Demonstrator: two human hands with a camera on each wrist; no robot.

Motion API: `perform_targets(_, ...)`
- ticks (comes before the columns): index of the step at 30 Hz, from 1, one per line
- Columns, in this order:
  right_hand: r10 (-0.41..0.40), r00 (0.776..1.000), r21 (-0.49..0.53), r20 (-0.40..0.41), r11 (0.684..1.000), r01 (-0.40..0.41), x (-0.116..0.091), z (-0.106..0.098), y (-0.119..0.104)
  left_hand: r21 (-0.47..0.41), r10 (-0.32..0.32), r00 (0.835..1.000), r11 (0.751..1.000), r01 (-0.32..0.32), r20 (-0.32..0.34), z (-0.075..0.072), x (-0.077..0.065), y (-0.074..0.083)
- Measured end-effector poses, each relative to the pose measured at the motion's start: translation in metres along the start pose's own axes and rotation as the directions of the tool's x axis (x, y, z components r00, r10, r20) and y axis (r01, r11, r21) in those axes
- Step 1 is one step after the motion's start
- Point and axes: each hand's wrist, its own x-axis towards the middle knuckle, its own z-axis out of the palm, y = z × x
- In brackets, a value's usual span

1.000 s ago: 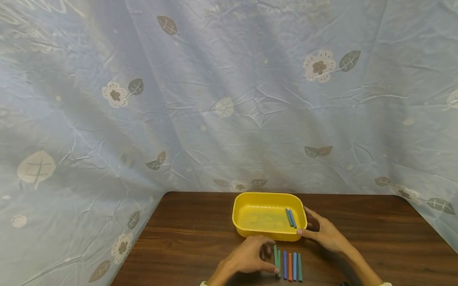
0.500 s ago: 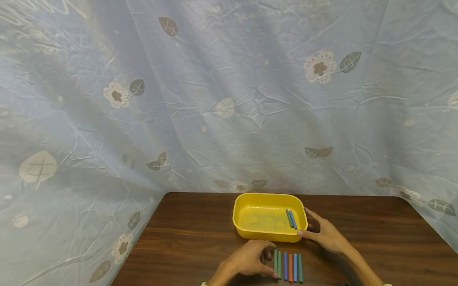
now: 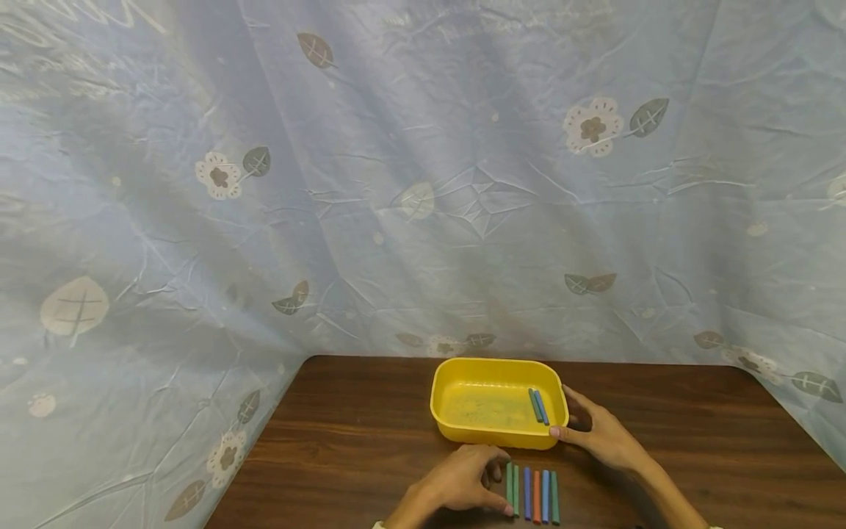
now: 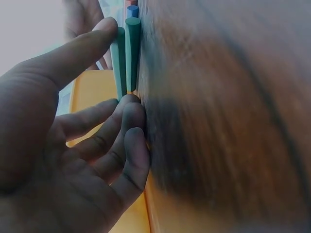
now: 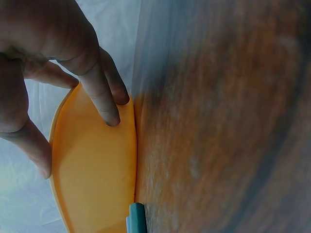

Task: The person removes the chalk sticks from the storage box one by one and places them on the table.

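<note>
My left hand [image 3: 463, 477] pinches the leftmost green chalk stick [image 4: 119, 63] end to end, thumb at the near end and index finger at the far end. A second green chalk stick [image 3: 516, 491] lies right beside it. To the right, in the same row, come a dark blue stick [image 3: 527, 494], a red stick [image 3: 537, 497], a lighter blue stick [image 3: 545, 496] and a green stick [image 3: 554, 497]. My right hand [image 3: 601, 433] holds the right end of the yellow basin [image 3: 485, 433], thumb at the rim and fingers against its outer wall [image 5: 92, 160].
One green and one blue chalk stick [image 3: 541, 407] lie inside the basin at its right side. The brown wooden table [image 3: 344, 441] reaches back to a pale floral curtain [image 3: 410, 294], which also hangs along the left.
The leftmost green stick stood tilted against its neighbour; it now lies parallel to it, with my left hand slightly lower. The right hand and the basin have stayed in place.
</note>
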Motion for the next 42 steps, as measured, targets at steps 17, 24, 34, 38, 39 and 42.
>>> perform_targets(17,-0.003,1.000,0.014,0.003,1.000,0.003,-0.0004,-0.0003,-0.0011,0.095,-0.055,0.998,0.994,0.056,-0.006,0.0027,0.0020,0.0022)
perform_targets(24,-0.018,1.000,0.008,0.000,1.000,0.018,-0.0007,-0.0006,-0.0018,0.119,-0.057,0.998,0.991,0.057,-0.001,0.0033,0.0024,0.0035)
perform_targets(34,-0.004,1.000,-0.017,-0.003,1.000,0.003,0.0001,0.0001,0.0013,0.117,-0.057,0.998,0.992,0.057,-0.003,0.0048,0.0014,0.0044)
perform_targets(38,0.003,1.000,-0.012,-0.001,1.000,-0.003,0.0002,0.0004,0.0018,0.119,-0.058,0.998,0.991,0.059,-0.006,0.0041,-0.0001,0.0058)
perform_targets(39,0.004,1.000,-0.010,-0.001,1.000,-0.004,0.0002,0.0004,0.0019,0.119,-0.059,0.998,0.991,0.060,-0.007,0.0039,-0.0003,0.0061)
perform_targets(42,0.007,1.000,-0.010,-0.001,1.000,-0.007,0.0003,0.0003,0.0017,0.115,-0.061,0.998,0.991,0.061,-0.008,0.0035,-0.0006,0.0068)
